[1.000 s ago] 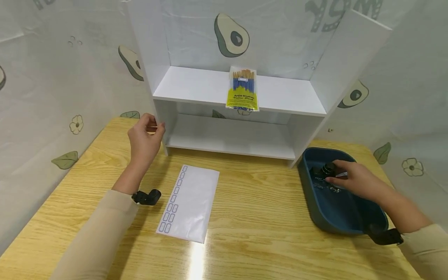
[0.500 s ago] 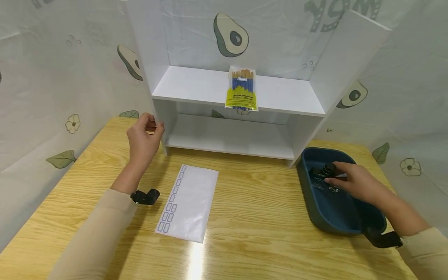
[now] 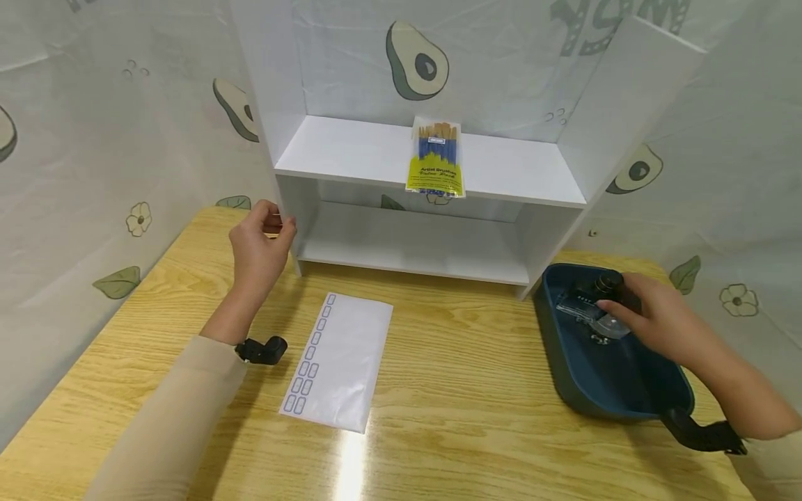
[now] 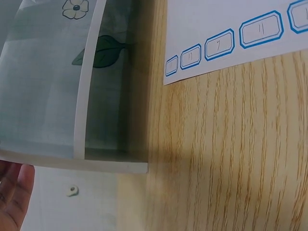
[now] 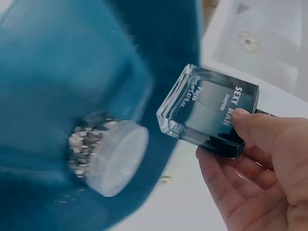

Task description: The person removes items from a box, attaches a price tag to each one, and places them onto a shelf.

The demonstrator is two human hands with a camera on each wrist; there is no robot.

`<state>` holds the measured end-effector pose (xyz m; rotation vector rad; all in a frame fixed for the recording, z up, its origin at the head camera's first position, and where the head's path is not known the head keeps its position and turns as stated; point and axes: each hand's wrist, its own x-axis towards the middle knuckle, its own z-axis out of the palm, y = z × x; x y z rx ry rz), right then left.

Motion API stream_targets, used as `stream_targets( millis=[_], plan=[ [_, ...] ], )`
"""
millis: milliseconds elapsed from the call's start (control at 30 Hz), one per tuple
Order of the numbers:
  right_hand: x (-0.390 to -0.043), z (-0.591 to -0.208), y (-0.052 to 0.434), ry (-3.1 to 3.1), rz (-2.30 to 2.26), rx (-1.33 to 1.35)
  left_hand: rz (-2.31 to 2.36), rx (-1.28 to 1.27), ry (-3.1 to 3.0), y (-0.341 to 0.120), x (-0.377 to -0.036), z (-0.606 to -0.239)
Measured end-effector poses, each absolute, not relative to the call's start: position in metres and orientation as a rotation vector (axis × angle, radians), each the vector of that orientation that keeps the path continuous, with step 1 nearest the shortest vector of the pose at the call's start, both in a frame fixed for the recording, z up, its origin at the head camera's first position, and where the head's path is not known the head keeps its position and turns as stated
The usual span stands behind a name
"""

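My right hand (image 3: 610, 306) grips a dark glass perfume bottle (image 3: 589, 300) with a black cap and holds it just above the blue tray (image 3: 601, 390). In the right wrist view the thumb and fingers pinch the bottle (image 5: 211, 108), which reads "SEXY MAN". A small jar with a clear lid (image 5: 110, 156) lies in the tray below it. My left hand (image 3: 276, 224) holds the front edge of the left side panel of the white shelf unit (image 3: 351, 149), with the thumb against the panel. In the left wrist view only the hand's edge (image 4: 12, 192) shows beside the panel (image 4: 89, 82).
A pack of blue paintbrushes (image 3: 436, 158) lies on the upper shelf, overhanging its front edge. A white label sheet (image 3: 341, 362) lies flat on the wooden table (image 3: 464, 403) in front of the shelf. Patterned curtains close in the back and sides.
My right hand has lifted the perfume bottle off the tray floor and moved it slightly up and away. The left hand has stayed on the shelf panel.
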<state>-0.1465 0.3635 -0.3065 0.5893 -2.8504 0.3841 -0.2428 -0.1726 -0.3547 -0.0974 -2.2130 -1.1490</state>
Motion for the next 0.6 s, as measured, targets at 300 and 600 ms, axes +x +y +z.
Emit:
stream_targets(
  millis=[300,600],
  plan=[
    [-0.14,-0.28,0.336,-2.762,0.406,0.64,-1.15,-0.091,-2.213,-0.173,-0.241,-0.353],
    [-0.13,-0.284,0.287,-2.797,0.6,0.805,-1.139,-0.092,-2.216,-0.172,-0.239,-0.352]
  ],
)
